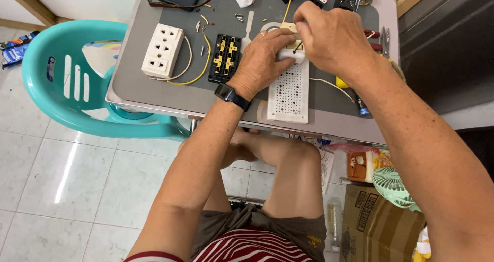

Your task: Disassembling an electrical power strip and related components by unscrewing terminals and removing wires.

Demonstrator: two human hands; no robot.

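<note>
White perforated casing (289, 92) is pinned to tabletop (329, 119) by left hand (262, 59); small socket insert (289, 28) is pinched by right hand (329, 35). Casing best kept steady, yellow wire (288, 2) kept slack.

Beside the table (154, 100) — a turquoise plastic chair (56, 82), cardboard box (378, 226).

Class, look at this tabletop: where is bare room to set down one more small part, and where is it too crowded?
Bare grey mat lies left of and below the white socket block, toward the table's near-left corner. A narrow strip runs between the black terminal insert and the near edge. The far edge is crowded with tools and scraps; both hands cover the perforated white housing.
</note>
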